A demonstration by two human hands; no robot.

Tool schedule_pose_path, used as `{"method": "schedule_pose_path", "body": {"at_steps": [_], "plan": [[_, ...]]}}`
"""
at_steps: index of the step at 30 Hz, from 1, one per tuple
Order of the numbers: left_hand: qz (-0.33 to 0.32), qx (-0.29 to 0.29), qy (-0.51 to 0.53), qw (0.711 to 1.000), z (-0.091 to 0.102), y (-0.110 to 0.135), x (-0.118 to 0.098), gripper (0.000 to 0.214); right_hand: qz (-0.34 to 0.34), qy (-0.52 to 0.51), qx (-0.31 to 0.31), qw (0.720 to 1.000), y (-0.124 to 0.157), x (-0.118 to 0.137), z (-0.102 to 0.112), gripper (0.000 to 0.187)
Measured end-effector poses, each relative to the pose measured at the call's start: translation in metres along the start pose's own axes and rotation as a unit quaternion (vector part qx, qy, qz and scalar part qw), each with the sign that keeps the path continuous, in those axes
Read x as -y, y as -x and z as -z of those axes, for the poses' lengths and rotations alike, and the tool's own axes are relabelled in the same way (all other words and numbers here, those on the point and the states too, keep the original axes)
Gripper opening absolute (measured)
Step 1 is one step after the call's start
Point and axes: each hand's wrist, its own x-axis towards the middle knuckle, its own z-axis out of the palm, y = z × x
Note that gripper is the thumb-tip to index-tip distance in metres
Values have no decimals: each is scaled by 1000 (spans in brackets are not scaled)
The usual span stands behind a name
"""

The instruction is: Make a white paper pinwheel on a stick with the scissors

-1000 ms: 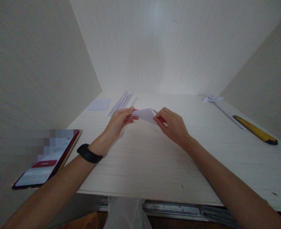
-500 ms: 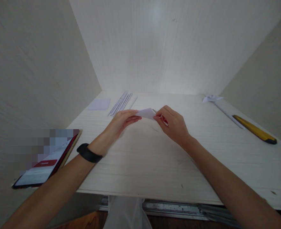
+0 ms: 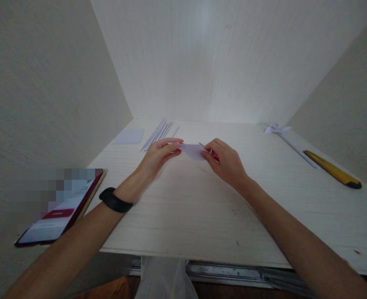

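Note:
A small white folded paper piece (image 3: 192, 150) is held just above the pale wooden desk (image 3: 202, 207), between both hands. My left hand (image 3: 160, 155) pinches its left end with thumb and fingers. My right hand (image 3: 225, 162) pinches its right end. A thin red and silver object (image 3: 213, 155), perhaps a pen or blade, shows under my right fingers. A black band (image 3: 114, 200) sits on my left wrist.
Several thin paper strips (image 3: 158, 135) and a small white paper square (image 3: 129, 136) lie at the back left. A phone (image 3: 58, 216) rests at the desk's left edge. At the right lie a yellow utility knife (image 3: 333, 169), a long white strip (image 3: 297, 150) and a folded paper shape (image 3: 277, 129).
The paper piece has tipped flatter and lower between the hands, and my left fingers have shifted slightly along its left end. Both arms stay in nearly the same place.

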Motion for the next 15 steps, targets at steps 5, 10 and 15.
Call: {"method": "schedule_pose_path", "body": {"at_steps": [5, 10, 15], "plan": [[14, 31, -14, 999, -1, 0, 0, 26, 2, 19, -2, 1000, 1, 0, 0, 14], [31, 32, 2, 999, -2, 1, 1, 39, 9, 28, -4, 1000, 1, 4, 2, 16], [76, 20, 10, 997, -4, 3, 0, 59, 9, 6, -3, 1000, 1, 8, 2, 17]]}}
